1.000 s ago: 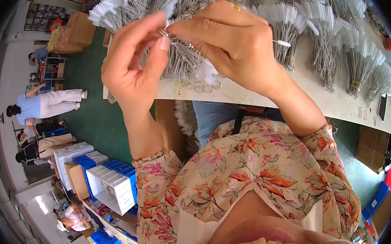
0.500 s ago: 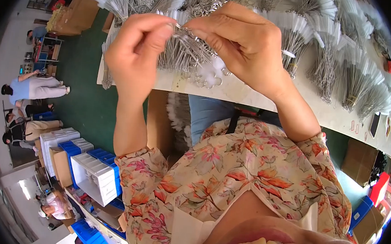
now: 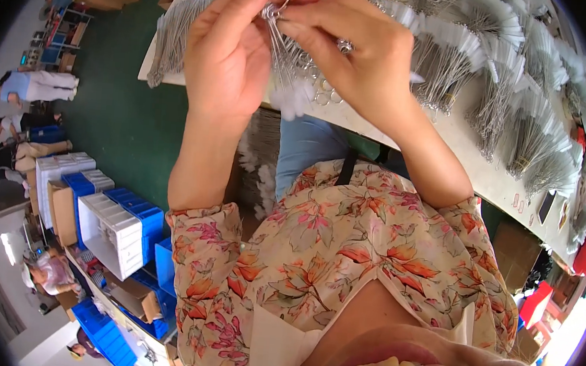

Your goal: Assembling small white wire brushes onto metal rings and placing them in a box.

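A small bundle of thin wire brushes (image 3: 280, 55) hangs from a metal ring (image 3: 285, 1), their white bristle tips (image 3: 291, 100) pointing down. My left hand (image 3: 228, 57) is closed around the ring and the brushes' looped ends, with its thumb raised and some fingers behind the ring. From the other side, my right hand (image 3: 361, 54) pinches close to the ring and the wire loops. The fingers partly cover the exact grip. Loose metal rings (image 3: 327, 95) lie on the white table (image 3: 370, 124) below my hands.
Bunches of wire brushes (image 3: 527, 143) cover the table's right side, with more bunches (image 3: 173, 43) on the left. A dark phone (image 3: 547, 206) lies near the right edge. White and blue bins (image 3: 113, 234) stand at lower left. Other people (image 3: 39, 87) are farther off.
Both hands have moved up in the picture, the left also to the right. The left hand has turned, showing more palm. The ring now shows clearly, and the brushes hang more steeply.
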Available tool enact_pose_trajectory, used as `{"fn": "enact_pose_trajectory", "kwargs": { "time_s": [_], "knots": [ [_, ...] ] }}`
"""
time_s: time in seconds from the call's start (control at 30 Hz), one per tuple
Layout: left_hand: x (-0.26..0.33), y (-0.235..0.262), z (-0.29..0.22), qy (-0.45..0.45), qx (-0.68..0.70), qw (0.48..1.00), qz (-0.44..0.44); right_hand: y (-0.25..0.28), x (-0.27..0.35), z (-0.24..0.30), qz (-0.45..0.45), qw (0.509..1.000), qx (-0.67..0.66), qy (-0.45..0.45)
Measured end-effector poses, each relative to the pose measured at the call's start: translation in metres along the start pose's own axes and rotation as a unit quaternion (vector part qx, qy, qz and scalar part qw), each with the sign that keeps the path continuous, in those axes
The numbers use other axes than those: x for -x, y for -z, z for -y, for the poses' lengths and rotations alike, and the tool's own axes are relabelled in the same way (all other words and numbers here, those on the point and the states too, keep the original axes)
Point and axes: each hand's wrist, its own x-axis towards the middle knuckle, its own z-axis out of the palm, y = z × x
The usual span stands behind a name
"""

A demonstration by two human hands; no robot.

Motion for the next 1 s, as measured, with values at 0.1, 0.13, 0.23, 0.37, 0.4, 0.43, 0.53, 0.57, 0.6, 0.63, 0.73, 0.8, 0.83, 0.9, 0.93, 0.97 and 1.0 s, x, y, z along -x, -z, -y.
{"fn": "enact_pose_trajectory", "kwargs": {
  "time_s": [0.1, 0.13, 0.23, 0.37, 0.4, 0.43, 0.53, 0.57, 0.6, 0.63, 0.73, 0.8, 0.83, 0.9, 0.93, 0.97, 1.0],
  "knots": [
    [0.013, -0.003, -0.016, -0.053, -0.022, 0.997, -0.059, -0.011, 0.001, -0.002, 0.092, 0.991, -0.032, -0.089],
    [0.015, 0.004, -0.019, -0.079, -0.043, 0.995, -0.050, -0.012, 0.005, -0.008, 0.151, 0.979, -0.044, -0.130],
    [0.037, 0.034, -0.045, -0.039, -0.131, 0.990, 0.019, -0.005, 0.028, -0.021, 0.140, 0.983, -0.060, -0.102],
    [0.099, 0.068, -0.046, 0.128, -0.343, 0.928, 0.073, 0.020, 0.079, -0.037, 0.165, 0.967, -0.067, -0.182],
    [0.111, 0.083, -0.034, 0.224, -0.363, 0.900, 0.090, 0.024, 0.092, -0.040, 0.177, 0.952, -0.064, -0.240],
    [0.122, 0.102, -0.011, 0.259, -0.403, 0.873, 0.090, 0.027, 0.103, -0.041, 0.184, 0.935, -0.057, -0.298],
    [0.150, 0.157, 0.075, 0.376, -0.480, 0.787, 0.099, 0.031, 0.136, -0.051, 0.221, 0.887, -0.039, -0.403],
    [0.163, 0.188, 0.110, 0.329, -0.545, 0.759, 0.139, 0.031, 0.140, -0.053, 0.223, 0.887, -0.035, -0.403],
    [0.180, 0.219, 0.143, 0.280, -0.607, 0.723, 0.175, 0.031, 0.144, -0.053, 0.230, 0.877, -0.042, -0.421],
    [0.202, 0.248, 0.170, 0.282, -0.605, 0.724, 0.172, 0.029, 0.147, -0.053, 0.237, 0.865, -0.050, -0.439],
    [0.247, 0.292, 0.235, 0.329, -0.674, 0.639, 0.170, 0.025, 0.144, -0.054, 0.238, 0.857, -0.059, -0.453],
    [0.257, 0.276, 0.257, 0.218, -0.711, 0.668, -0.018, 0.028, 0.137, -0.057, 0.236, 0.866, -0.043, -0.439],
    [0.252, 0.271, 0.249, 0.212, -0.712, 0.669, -0.011, 0.030, 0.138, -0.058, 0.229, 0.865, -0.049, -0.444],
    [0.224, 0.257, 0.222, 0.278, -0.489, 0.814, -0.145, 0.037, 0.133, -0.058, 0.219, 0.870, -0.063, -0.437],
    [0.206, 0.247, 0.202, 0.282, -0.356, 0.868, -0.199, 0.039, 0.134, -0.064, 0.215, 0.875, -0.068, -0.429],
    [0.185, 0.234, 0.164, 0.282, -0.218, 0.902, -0.243, 0.040, 0.129, -0.064, 0.231, 0.879, -0.061, -0.413],
    [0.167, 0.220, 0.122, 0.292, -0.199, 0.911, -0.214, 0.036, 0.123, -0.069, 0.243, 0.884, -0.054, -0.395]
  ]
}}
